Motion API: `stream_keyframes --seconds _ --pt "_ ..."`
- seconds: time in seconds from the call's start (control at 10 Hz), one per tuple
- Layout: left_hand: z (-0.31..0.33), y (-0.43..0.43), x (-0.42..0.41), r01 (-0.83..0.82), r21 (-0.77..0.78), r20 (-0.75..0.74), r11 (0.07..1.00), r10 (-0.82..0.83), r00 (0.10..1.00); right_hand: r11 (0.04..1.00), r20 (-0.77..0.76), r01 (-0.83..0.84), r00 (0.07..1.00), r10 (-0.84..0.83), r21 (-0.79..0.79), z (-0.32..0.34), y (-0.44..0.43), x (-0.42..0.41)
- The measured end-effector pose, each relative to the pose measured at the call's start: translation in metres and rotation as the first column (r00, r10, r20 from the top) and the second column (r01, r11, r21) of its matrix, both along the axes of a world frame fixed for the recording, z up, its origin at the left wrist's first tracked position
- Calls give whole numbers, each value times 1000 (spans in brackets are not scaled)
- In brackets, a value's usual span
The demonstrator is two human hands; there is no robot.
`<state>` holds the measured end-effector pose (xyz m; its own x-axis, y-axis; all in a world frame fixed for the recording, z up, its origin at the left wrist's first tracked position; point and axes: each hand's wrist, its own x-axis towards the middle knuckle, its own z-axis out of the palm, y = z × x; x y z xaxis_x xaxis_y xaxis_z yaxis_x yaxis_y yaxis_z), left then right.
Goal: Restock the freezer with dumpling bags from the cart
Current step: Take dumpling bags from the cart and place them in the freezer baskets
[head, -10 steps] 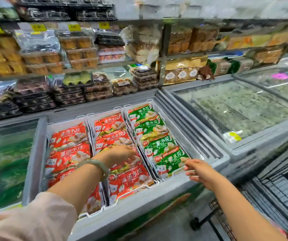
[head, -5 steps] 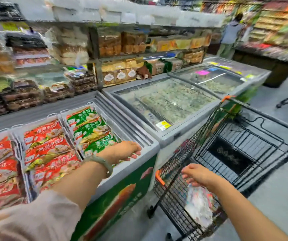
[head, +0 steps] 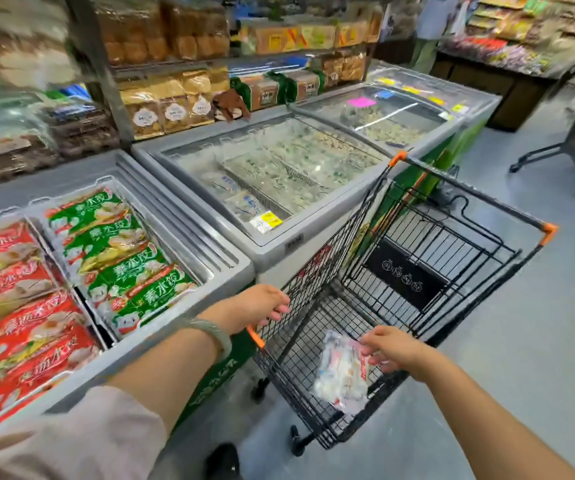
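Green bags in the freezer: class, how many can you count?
4, overlapping in a row in the freezer's right compartment: rear bag, second bag, third bag, front bag. Others may lie hidden underneath.

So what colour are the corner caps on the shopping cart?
Orange corner caps on the black cart, seen in the head view.

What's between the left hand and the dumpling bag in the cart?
Head view: only the cart's black wire side wall and a bare stretch of its basket floor lie between the left hand, at the rim, and the dumpling bag.
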<state>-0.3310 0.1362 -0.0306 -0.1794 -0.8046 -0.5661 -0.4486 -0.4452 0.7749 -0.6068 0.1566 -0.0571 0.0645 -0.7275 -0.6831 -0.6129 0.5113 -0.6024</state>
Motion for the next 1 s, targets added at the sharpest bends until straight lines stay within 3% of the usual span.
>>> stream_keyframes --seconds 0.2,0.3,0.5,0.8,1.0 --pt "-49 -37 -24 33 171 21 985 -37 999 989 -26 77 997 -75 129 -53 -17 -19" --pt "-86 -72 -39 12 296 6 955 -15 1000 984 -77 112 992 -102 139 -81 -35 -27" --pt "-155 -116 -72 -35 359 77 933 8 997 980 -191 159 972 -135 117 -130 -70 -38" --pt "-248 -141 -120 -156 637 74 755 142 987 956 -211 100 977 -42 277 -235 -109 -64" --pt "-339 -152 -144 -309 612 197 728 238 951 911 -228 209 965 -133 356 -311 -138 -90"
